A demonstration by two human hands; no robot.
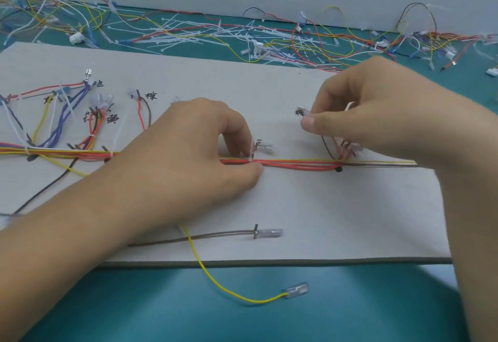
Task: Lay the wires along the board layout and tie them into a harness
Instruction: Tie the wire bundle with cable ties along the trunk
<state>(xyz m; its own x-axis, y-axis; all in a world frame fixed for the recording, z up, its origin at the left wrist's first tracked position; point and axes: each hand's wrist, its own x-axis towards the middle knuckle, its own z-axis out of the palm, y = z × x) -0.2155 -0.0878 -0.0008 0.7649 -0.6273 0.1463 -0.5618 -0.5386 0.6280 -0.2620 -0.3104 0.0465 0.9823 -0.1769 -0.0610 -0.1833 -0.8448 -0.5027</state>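
Observation:
A grey layout board [296,207] lies on the teal table, marked with handwritten labels. A bundle of red, yellow and brown wires [296,165] runs left to right across it. My left hand [188,150] rests on the bundle's middle, thumb and curled fingers pinching the wires at a white cable tie [252,150]. Above the board's right part, my right hand [363,110] pinches a small white connector [303,111] between thumb and fingers, wires hanging below it. A brown wire with a clear terminal [269,233] lies near the front edge. A yellow wire [215,279] trails off the board.
Branches of blue, white, yellow and red wires [62,115] are tied on the board's left. Loose white cable ties [188,36] and tangled spare wires [336,42] litter the table behind the board, against a pale wall. Teal table [134,309] shows in front.

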